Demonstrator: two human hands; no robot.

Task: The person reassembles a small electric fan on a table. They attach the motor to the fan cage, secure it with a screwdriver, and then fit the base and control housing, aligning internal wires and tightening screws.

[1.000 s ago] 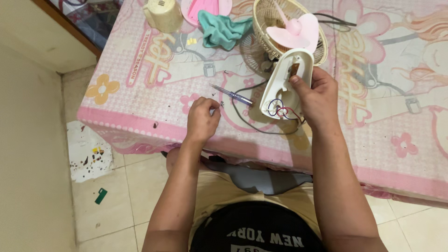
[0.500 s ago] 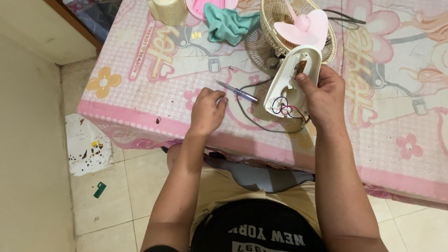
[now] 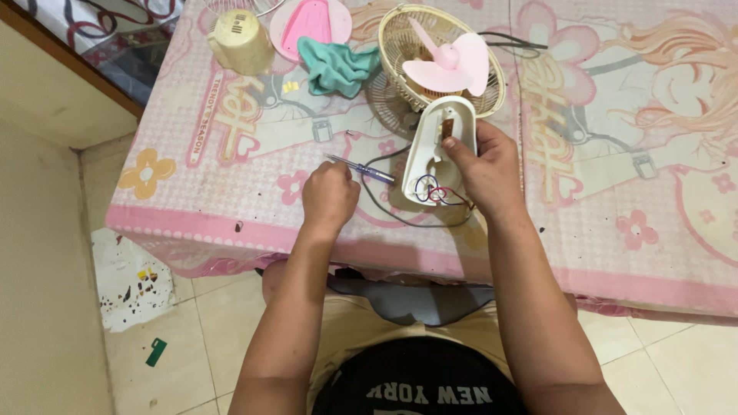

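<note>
My right hand (image 3: 483, 165) grips a white plastic fan base housing (image 3: 430, 150), open side up, on the pink patterned table cover (image 3: 231, 192). Red and blue wires (image 3: 430, 190) curl out of its near end, and a black cord (image 3: 388, 209) loops away to the left. My left hand (image 3: 330, 196) rests on the cover with its fingers curled. Its knuckles lie right beside a blue-handled screwdriver (image 3: 361, 167). Anything inside those fingers is hidden.
Behind the housing lies a cream fan grille with pink blades (image 3: 446, 61). A teal cloth (image 3: 334, 65), a pink round part (image 3: 310, 21) and a cream motor cover (image 3: 240, 40) sit at the back left. The table edge runs near my knees, above tiled floor with scraps (image 3: 127, 280).
My left hand has slid up and right, ending against the screwdriver. My right hand keeps its hold on the housing. The camera view has shifted a little.
</note>
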